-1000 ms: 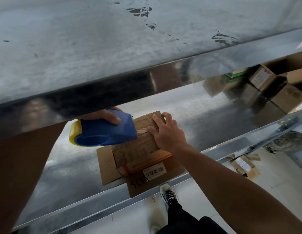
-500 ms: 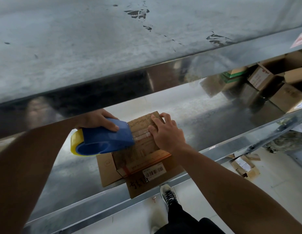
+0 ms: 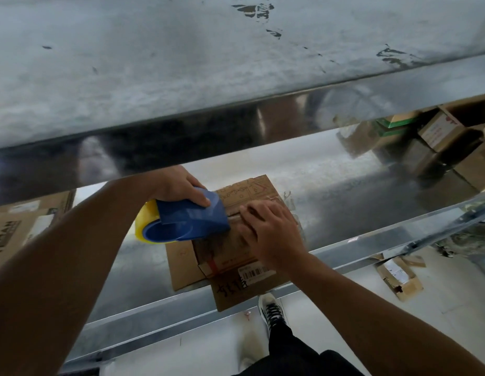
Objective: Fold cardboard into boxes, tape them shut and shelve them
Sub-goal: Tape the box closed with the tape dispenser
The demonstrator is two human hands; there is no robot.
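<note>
Indoors, steel shelf [image 3: 344, 191] bears box [image 3: 246, 191]; left hand [image 3: 179, 185] grips tape dispenser [image 3: 192, 218], right hand [image 3: 274, 234] presses box flat

1. Much of the box [image 3: 244, 191] top is covered by the dispenser [image 3: 192, 215] and the right hand [image 3: 274, 234].
2. That hand's fingers [image 3: 252, 210] are blurred.
3. The tape roll [image 3: 141, 226] is mostly hidden by the dispenser.
4. The label [image 3: 253, 272] cannot be read.
5. The left carton [image 3: 16, 229] and right cartons [image 3: 447, 131] are cut off by the edges.
</note>
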